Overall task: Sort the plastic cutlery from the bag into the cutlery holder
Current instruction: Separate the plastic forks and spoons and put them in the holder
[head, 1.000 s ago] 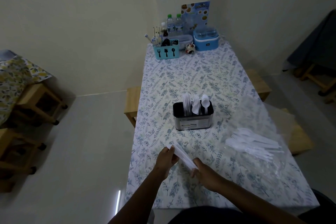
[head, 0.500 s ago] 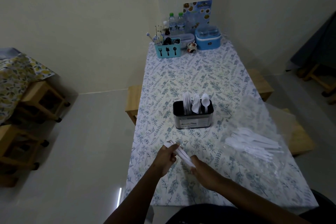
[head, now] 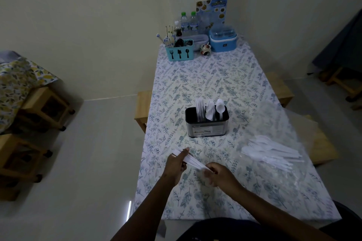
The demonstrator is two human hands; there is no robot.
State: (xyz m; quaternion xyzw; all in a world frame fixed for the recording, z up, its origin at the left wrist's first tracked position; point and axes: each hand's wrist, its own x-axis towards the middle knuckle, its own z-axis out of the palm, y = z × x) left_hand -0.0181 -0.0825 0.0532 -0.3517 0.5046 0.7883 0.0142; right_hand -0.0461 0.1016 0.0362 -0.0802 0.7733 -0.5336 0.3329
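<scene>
A small bunch of white plastic cutlery (head: 193, 162) is held between both hands above the table's near part. My left hand (head: 176, 164) grips its far left end; my right hand (head: 218, 174) grips its near right end. The black and steel cutlery holder (head: 206, 125) stands beyond them mid-table, with white knives, forks and a spoon upright in its three sections. To the right lies the clear plastic bag (head: 278, 143) with several white cutlery pieces (head: 272, 151) inside.
The table (head: 207, 80) has a floral cloth. At its far end stand a blue cutlery caddy (head: 179, 53), water bottles (head: 189, 24), a blue lidded container (head: 223, 40) and a menu card. Wooden benches flank the table; wooden stools stand at left.
Both hands have kept hold of the bunch and stayed over the same near part of the table. The holder and the bag have not moved.
</scene>
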